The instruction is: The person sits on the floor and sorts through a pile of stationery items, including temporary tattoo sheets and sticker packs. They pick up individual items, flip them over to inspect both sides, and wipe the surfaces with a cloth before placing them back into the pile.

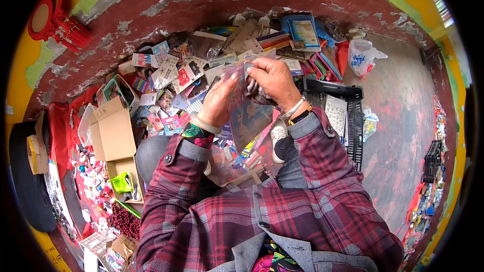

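My left hand (218, 102) and my right hand (272, 81) are raised together in front of me, both gripping a clear plastic packet (247, 116) with a dark printed card inside. The right hand pinches its top edge, and something dark and small sits between the fingers there. The left hand holds the packet's left side. Both forearms are in plaid red sleeves, with pale bangles at the wrists. Below the packet lies a heap of packaged cards and small goods (181, 78) on the floor.
An open cardboard box (115, 136) stands at my left, with a green item inside. A black plastic crate (353, 116) is at my right, and a white plastic bag (360, 55) beyond it. Dark red beads (123, 220) lie at lower left. A red ornament (53, 17) hangs on the wall.
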The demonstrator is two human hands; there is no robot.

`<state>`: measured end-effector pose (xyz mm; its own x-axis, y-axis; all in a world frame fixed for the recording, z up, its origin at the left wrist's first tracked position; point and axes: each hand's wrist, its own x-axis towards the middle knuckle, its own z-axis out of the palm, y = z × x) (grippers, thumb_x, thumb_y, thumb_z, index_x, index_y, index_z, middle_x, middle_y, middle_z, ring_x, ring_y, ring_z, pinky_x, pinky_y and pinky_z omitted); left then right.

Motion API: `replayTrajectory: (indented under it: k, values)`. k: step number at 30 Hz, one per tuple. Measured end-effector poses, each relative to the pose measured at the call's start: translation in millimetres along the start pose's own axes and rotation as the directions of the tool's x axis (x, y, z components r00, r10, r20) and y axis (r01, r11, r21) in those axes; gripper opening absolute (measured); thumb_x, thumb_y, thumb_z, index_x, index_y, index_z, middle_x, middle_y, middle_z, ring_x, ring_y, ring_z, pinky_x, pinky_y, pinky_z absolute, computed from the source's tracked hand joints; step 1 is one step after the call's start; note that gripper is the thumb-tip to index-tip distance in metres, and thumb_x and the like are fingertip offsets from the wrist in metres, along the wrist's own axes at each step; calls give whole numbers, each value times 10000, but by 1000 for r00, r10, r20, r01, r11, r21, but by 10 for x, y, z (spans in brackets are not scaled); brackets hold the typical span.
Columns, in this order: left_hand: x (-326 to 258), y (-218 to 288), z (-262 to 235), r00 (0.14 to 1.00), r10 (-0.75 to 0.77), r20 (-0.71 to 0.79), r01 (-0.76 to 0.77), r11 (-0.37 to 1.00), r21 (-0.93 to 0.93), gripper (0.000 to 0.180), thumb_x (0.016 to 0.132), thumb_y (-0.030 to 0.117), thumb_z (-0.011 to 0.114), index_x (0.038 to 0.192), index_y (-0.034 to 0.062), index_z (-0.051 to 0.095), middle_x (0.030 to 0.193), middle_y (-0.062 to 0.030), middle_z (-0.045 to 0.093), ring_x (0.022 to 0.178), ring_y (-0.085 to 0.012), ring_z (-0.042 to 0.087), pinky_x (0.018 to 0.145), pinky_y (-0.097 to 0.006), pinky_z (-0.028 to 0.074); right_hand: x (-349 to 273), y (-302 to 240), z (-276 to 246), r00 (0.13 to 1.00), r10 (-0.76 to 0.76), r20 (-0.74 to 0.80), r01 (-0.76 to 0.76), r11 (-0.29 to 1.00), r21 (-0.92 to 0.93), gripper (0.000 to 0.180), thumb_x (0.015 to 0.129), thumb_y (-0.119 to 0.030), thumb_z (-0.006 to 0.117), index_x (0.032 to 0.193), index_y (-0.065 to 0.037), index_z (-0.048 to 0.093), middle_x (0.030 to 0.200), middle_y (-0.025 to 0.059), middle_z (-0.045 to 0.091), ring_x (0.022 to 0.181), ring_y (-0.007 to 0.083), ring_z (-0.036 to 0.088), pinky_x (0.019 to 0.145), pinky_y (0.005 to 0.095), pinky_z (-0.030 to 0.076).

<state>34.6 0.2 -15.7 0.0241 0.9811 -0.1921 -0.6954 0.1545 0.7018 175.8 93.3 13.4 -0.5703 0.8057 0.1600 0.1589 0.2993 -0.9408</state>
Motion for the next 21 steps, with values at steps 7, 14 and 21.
replayTrajectory:
  k: [7, 14, 21]
  values:
    - [-5, 17, 17, 1000, -11, 1, 11, 999, 32, 368, 939, 309, 504, 1215, 66, 507, 1024, -12, 571, 890, -112, 535, 775, -283, 454, -6, -8, -15, 999, -21, -34, 18, 997, -75, 144, 797, -143, 624, 785, 0, 618, 629, 128, 605, 552, 149, 563, 548, 291, 441]
    - [-3, 14, 12, 1000, -1, -5, 1, 1000, 4, 353, 944, 302, 490, 1182, 44, 525, 996, -41, 591, 881, -146, 577, 807, -333, 490, 0, 1, -30, 999, -49, -4, 49, 998, -34, 142, 801, -141, 624, 800, 1, 625, 623, 98, 608, 564, 122, 561, 549, 284, 441]
    - [16, -21, 5, 987, 146, 65, -160, 932, 324, 394, 958, 242, 478, 1287, 26, 458, 1163, -50, 537, 1058, -119, 504, 926, -242, 382, 14, -86, -107, 988, 39, 149, -31, 998, -57, 207, 832, -207, 606, 795, -5, 632, 633, 103, 606, 559, 128, 555, 554, 284, 441]
